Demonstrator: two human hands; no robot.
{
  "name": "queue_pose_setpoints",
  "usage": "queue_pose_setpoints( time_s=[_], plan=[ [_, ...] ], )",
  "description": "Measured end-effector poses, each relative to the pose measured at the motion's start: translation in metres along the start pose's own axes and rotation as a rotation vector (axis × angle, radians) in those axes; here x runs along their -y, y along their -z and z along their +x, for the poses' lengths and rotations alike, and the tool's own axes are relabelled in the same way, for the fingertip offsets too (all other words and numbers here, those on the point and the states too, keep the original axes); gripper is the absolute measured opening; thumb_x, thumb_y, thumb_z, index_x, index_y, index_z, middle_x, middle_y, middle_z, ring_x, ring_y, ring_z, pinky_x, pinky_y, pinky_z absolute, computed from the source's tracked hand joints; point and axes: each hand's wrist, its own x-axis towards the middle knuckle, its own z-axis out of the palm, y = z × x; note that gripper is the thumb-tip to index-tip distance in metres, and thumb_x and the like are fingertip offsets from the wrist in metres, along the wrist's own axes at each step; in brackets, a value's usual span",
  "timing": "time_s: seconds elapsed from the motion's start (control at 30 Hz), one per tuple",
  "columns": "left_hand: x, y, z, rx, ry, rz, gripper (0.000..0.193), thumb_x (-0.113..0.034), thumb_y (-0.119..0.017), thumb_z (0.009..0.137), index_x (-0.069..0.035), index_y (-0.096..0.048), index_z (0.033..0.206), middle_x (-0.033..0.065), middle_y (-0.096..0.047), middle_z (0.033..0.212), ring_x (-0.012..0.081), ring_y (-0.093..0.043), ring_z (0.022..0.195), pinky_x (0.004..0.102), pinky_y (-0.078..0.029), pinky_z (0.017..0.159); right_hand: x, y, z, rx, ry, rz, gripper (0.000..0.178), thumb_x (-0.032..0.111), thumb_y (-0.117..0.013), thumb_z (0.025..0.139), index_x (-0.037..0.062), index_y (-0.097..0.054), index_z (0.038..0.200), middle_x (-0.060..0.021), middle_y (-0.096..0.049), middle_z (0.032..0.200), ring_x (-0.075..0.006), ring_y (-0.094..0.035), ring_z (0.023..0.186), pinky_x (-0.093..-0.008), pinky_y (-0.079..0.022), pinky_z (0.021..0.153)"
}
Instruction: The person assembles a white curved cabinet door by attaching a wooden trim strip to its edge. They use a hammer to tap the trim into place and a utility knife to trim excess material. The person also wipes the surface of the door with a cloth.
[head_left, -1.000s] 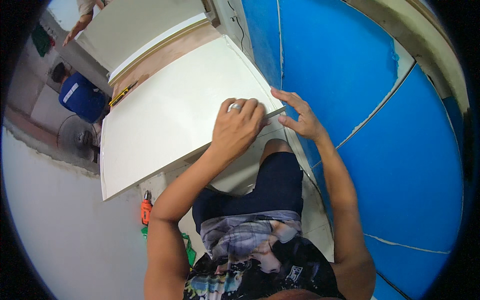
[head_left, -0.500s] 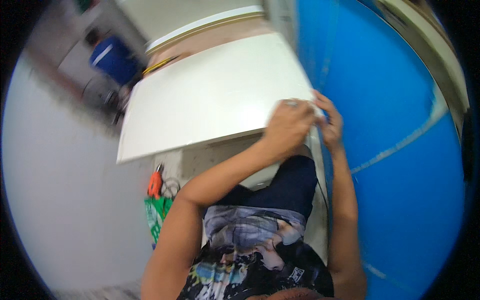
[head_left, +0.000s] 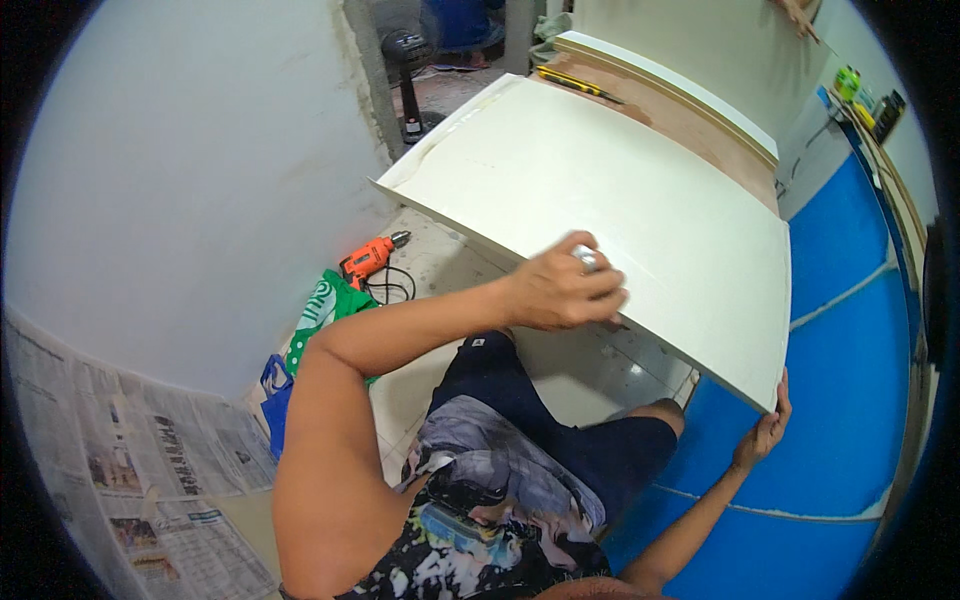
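Note:
A large white panel [head_left: 600, 180] lies in front of me, with strips of edging along its sides. My left hand [head_left: 565, 285] is closed over the panel's near edge, around the middle. A small shiny silver piece [head_left: 584, 259] shows among its curled fingers; I cannot tell what it is. At the near right corner, my right hand [head_left: 768, 425] grips the panel, fingers at its outer side. Beyond the far edge, a yellow and black utility knife [head_left: 580, 84] rests on a brown board [head_left: 680, 135].
Left of my legs, an orange drill [head_left: 368, 258] lies by a green bag [head_left: 325, 310] and a blue bag [head_left: 277, 400]. Newspaper [head_left: 170, 470] covers the lower left. Blue sheeting [head_left: 800, 460] is on the right. A fan [head_left: 408, 80] and a co-worker's hand [head_left: 797, 15] appear farther off.
My left hand has left the panel's right corner, where both hands were together, and moved left along the near edge. My right hand remains at that corner. The view has turned.

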Motion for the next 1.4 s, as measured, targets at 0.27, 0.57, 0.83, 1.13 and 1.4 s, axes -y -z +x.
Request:
queue_pose_setpoints(
  time_s=[0.27, 0.57, 0.83, 1.13, 1.4],
  plan=[
    [0.105, 0.105, -0.137, 0.085, 0.233, 0.24, 0.028, -0.035, -0.076, 0.078, -0.019, -0.072, 0.101, -0.0009, -0.067, 0.101, 0.0174, -0.063, 0.094, 0.0464, -0.039, 0.1, 0.013, 0.005, -0.006, -0.036, -0.16, -0.005, 0.056, 0.041, -0.039, 0.106, -0.0009, -0.044, 0.143, -0.019, -0.042, 0.151, -0.0302, -0.038, 0.141, -0.0475, -0.026, 0.118],
    [0.157, 0.155, -0.21, -0.013, 0.542, 0.155, 0.03, -0.026, -0.08, 0.076, -0.013, -0.072, 0.102, 0.0045, -0.068, 0.103, 0.0242, -0.062, 0.098, 0.0416, -0.047, 0.092, 0.026, 0.014, -0.008, -0.02, -0.321, 0.053, 0.056, 0.038, -0.04, 0.106, -0.0023, -0.039, 0.146, -0.0183, -0.042, 0.15, -0.0288, -0.042, 0.138, -0.0457, -0.033, 0.114],
    [0.124, 0.048, -0.226, -1.31, 1.073, -1.105, 0.03, -0.027, -0.073, 0.09, -0.007, -0.062, 0.109, 0.0126, -0.066, 0.117, 0.0224, -0.062, 0.108, 0.0376, -0.05, 0.098, 0.015, -0.001, -0.008, -0.087, -0.248, 0.175, 0.065, 0.04, -0.055, 0.101, -0.0027, -0.039, 0.147, -0.0175, -0.048, 0.145, -0.0256, -0.051, 0.129, -0.0427, -0.041, 0.108],
    [0.136, 0.011, -0.233, -1.355, 0.964, -1.502, 0.048, -0.048, -0.067, 0.09, -0.009, -0.062, 0.117, 0.0075, -0.063, 0.126, 0.0245, -0.055, 0.122, 0.0424, -0.042, 0.109, 0.007, -0.01, -0.019, -0.238, -0.249, -0.09, 0.067, 0.046, -0.068, 0.091, -0.0004, -0.054, 0.138, -0.016, -0.059, 0.135, -0.0237, -0.057, 0.124, -0.0413, -0.047, 0.103],
    [0.165, 0.013, -0.292, -1.233, 1.288, -0.667, 0.058, -0.046, -0.06, 0.097, -0.001, -0.053, 0.132, 0.0139, -0.062, 0.128, 0.0271, -0.06, 0.114, 0.043, -0.047, 0.1, 0.04, 0.001, 0.015, -0.06, -0.209, -0.103, 0.055, 0.043, -0.074, 0.088, 0.0045, -0.065, 0.125, -0.013, -0.063, 0.129, -0.0258, -0.058, 0.119, -0.0423, -0.044, 0.103]
  ],
)
